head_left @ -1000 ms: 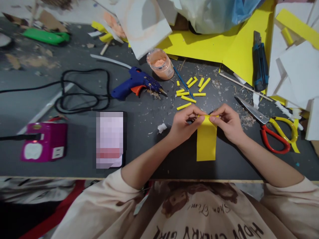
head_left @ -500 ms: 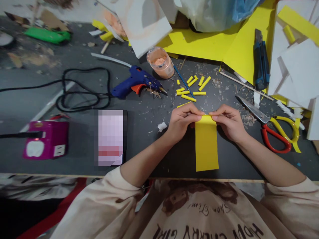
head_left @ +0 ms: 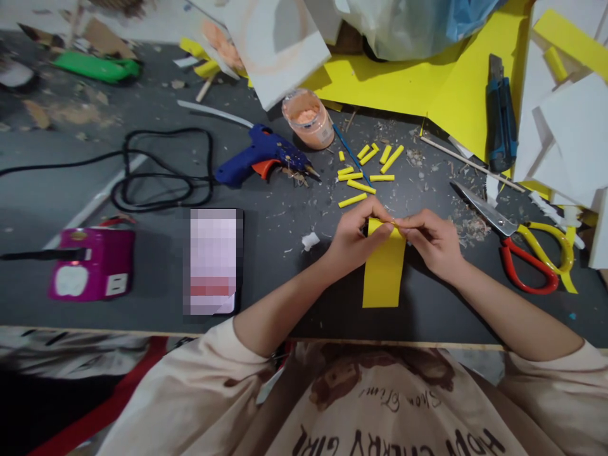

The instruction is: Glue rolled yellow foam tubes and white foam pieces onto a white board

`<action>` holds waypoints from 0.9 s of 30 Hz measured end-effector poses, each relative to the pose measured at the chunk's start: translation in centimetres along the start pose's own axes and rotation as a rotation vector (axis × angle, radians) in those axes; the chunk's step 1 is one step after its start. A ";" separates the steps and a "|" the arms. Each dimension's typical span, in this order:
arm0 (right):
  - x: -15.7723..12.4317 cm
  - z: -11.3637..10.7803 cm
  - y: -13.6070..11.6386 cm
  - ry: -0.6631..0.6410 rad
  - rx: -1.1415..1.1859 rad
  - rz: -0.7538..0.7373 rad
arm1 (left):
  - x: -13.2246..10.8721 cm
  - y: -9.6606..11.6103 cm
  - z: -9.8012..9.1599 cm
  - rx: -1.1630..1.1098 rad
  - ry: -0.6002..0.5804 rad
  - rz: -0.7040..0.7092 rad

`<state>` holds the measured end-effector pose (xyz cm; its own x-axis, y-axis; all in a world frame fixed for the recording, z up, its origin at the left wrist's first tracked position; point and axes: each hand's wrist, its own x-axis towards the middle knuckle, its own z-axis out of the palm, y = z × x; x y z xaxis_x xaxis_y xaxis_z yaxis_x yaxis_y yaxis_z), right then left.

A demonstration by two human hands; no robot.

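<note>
A yellow paper strip (head_left: 382, 272) hangs down from my fingers, just above the dark tabletop. My left hand (head_left: 354, 234) pinches its top edge, thumb laid across the front. At the top right corner, the thumb and fingertips of my right hand (head_left: 434, 240) are closed on the same strip and almost touch the left fingertips. The upper edge looks slightly curled, though the fingers partly cover it. Just beyond my hands lie several small yellow paper rolls (head_left: 361, 186), with a thin blue stick (head_left: 346, 145) among them.
Scissors (head_left: 517, 237) with red and yellow handles lie right of my hands; a utility knife (head_left: 501, 120) is farther back. A blue glue gun (head_left: 266, 155), a jar (head_left: 308, 123) of peach-coloured material, a phone (head_left: 213, 253) and a purple box (head_left: 95, 263) with a cord are to the left.
The strip has tilted, its lower end swinging left and up. My left thumb has moved right across its top, and my fingertips have come closer together.
</note>
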<state>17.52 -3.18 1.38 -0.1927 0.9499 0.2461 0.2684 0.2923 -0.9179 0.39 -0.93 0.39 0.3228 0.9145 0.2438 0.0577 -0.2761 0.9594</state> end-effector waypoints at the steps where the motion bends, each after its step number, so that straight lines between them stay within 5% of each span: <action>1: 0.0 0.0 0.0 0.006 0.007 -0.002 | -0.1 -0.1 0.0 -0.018 0.017 0.004; 13: 0.3 -0.1 0.5 0.076 0.178 0.133 | 0.1 0.8 -0.3 0.009 0.097 -0.081; 19: 0.4 -0.1 0.5 0.102 0.180 0.140 | 0.1 0.8 0.0 -0.133 0.134 -0.251; 27: 0.5 0.0 0.5 -0.022 0.335 0.256 | 0.2 0.6 0.0 0.073 0.155 0.011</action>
<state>17.52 -2.57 1.04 -0.1807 0.9835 -0.0064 -0.0111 -0.0085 -0.9999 0.52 -0.95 1.03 0.1742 0.9445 0.2785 0.1249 -0.3018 0.9452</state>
